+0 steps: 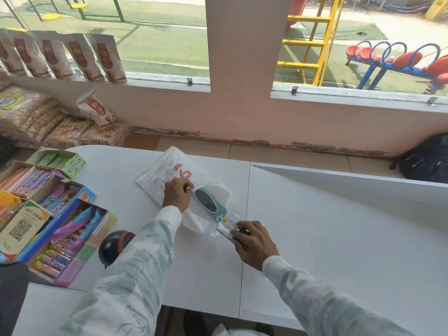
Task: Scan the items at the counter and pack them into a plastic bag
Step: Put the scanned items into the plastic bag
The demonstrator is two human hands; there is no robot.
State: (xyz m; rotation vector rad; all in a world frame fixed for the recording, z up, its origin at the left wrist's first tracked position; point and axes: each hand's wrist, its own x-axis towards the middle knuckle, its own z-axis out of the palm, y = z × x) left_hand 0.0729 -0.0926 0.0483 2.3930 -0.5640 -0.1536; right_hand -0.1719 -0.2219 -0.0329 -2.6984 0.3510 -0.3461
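Note:
A white plastic bag (167, 169) with red print lies flat on the white counter (315, 226). My left hand (178, 194) pinches the bag's near edge by its opening. A pair of teal-framed sunglasses (207, 201) in a clear sleeve lies half over the bag's mouth. My right hand (254, 241) grips the near end of that sleeve, by its label. A black and red barcode scanner (112, 246) rests on the counter beside my left forearm.
Open cardboard boxes of candy rolls and gum (55, 209) crowd the counter's left side. Snack packets (80, 57) line the windowsill and stack on the floor at the left. A dark backpack (426, 161) sits beyond the raised counter panel at the right.

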